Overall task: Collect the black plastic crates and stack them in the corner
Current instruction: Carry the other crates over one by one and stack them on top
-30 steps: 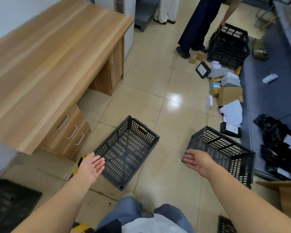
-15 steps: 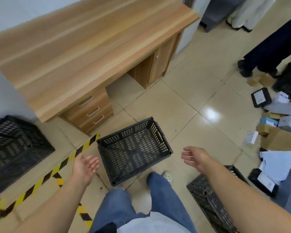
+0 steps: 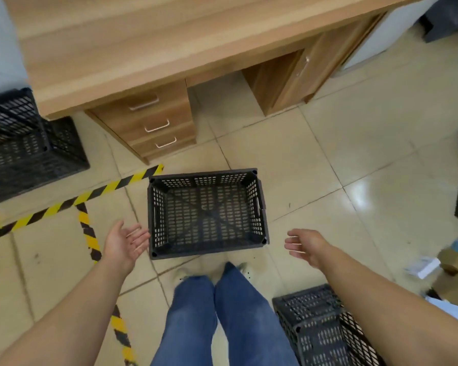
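An empty black plastic crate (image 3: 206, 250) stands upright on the tiled floor straight ahead of my feet. My left hand (image 3: 124, 243) is open, palm turned inward, its fingertips just beside the crate's left wall. My right hand (image 3: 306, 245) is open too, a short way off the crate's right wall. A second black crate (image 3: 320, 331) lies under my right forearm at the bottom right. More black crates (image 3: 24, 146) sit at the far left, against the wall beside the desk.
A wooden desk (image 3: 169, 48) with a drawer unit (image 3: 154, 122) fills the top of the view. Yellow-and-black tape (image 3: 87, 228) marks the floor on the left. Cardboard boxes (image 3: 452, 262) and papers lie along the right edge.
My view has swung left and down, so the crate now sits square in front of me. Both hands have come closer to its sides. The crates by the wall came further into view.
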Tool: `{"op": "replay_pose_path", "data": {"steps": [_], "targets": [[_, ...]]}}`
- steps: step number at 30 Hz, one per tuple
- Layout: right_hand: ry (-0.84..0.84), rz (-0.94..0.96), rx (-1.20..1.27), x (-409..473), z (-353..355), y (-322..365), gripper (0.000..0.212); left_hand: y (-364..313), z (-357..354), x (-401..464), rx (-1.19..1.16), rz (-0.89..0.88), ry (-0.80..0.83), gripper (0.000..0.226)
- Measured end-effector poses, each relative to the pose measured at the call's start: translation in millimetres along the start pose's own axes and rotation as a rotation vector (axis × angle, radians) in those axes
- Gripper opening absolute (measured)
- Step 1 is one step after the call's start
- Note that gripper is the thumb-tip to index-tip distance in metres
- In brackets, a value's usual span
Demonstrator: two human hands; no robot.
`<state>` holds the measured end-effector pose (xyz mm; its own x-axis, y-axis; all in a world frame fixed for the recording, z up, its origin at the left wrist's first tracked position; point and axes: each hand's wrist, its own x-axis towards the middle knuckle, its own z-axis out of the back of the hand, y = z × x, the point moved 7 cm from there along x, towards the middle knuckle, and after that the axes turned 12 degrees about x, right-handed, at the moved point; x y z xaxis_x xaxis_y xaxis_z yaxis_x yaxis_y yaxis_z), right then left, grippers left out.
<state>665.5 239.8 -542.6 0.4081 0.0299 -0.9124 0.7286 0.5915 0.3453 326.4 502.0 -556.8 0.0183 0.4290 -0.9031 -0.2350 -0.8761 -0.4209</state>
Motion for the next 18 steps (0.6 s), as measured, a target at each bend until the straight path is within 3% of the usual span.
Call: {"op": "replay_pose_path", "data": {"steps": [8, 18], "targets": [[-0.016, 0.004, -0.066, 109, -37, -6, 0.017, 24, 1, 100, 0.026, 0.02, -0.119, 0.059], [-0.051, 0.004, 0.095, 225, -80, -26, 0.014, 46, 14, 223, 0.024, 0.006, -0.121, 0.059]]}}
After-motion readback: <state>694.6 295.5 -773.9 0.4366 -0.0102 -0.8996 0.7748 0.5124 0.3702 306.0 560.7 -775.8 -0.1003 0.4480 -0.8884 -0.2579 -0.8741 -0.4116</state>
